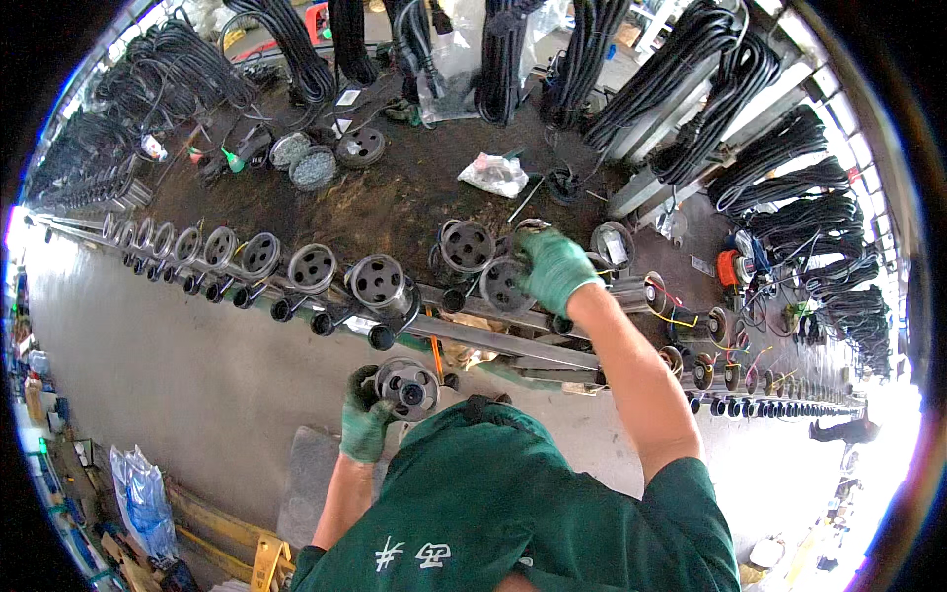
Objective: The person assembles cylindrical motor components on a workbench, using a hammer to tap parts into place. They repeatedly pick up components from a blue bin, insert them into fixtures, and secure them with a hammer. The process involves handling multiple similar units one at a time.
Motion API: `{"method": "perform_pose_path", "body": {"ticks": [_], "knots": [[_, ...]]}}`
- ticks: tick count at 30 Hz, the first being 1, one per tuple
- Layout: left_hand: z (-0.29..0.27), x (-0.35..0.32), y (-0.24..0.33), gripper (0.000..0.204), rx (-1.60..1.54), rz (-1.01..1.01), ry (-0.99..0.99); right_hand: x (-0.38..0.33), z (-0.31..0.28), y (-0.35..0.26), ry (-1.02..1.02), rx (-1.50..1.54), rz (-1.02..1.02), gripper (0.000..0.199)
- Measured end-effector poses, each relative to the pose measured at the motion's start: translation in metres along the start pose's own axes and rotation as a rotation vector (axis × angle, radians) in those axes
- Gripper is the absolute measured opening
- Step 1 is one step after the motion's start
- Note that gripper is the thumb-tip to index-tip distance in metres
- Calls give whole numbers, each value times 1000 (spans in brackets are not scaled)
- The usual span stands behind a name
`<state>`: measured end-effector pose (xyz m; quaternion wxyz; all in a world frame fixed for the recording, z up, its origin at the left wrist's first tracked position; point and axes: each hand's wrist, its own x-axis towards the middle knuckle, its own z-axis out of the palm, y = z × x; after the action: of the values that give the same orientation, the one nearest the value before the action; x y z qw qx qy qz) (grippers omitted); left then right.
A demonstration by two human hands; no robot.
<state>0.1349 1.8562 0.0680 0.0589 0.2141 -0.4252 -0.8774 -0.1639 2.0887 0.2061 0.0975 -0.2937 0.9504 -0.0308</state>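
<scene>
In front of my body, my left hand (367,414) in a green glove with dark fingertips grips a round grey metal end cap (424,382) by its left edge. The cap has several holes round a dark centre. Over the bench edge, my gloved right hand (557,272) curls downward beside another holed metal cap (505,285). A round metal part (533,226) shows at its fingertips; the fingers are partly hidden, so what they hold cannot be made out. Just left of it stands a further holed cap (467,246).
A row of capped metal cylinders (377,280) with black pipe ends lines the bench (395,202). Two tubs of small grey parts (314,170) and a plastic bag (494,175) lie farther back. Black cable bundles (503,64) hang above. Open cylinders with coloured wires (718,324) continue rightward.
</scene>
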Motion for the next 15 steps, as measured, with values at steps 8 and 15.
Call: {"method": "perform_pose_path", "body": {"ticks": [8,15], "knots": [[23,-7,-4,75,59,54,-7,30,-11,61,147,72,157,38],[27,-17,-14,77,36,86,42,61,64,111,136,4,210,31]]}}
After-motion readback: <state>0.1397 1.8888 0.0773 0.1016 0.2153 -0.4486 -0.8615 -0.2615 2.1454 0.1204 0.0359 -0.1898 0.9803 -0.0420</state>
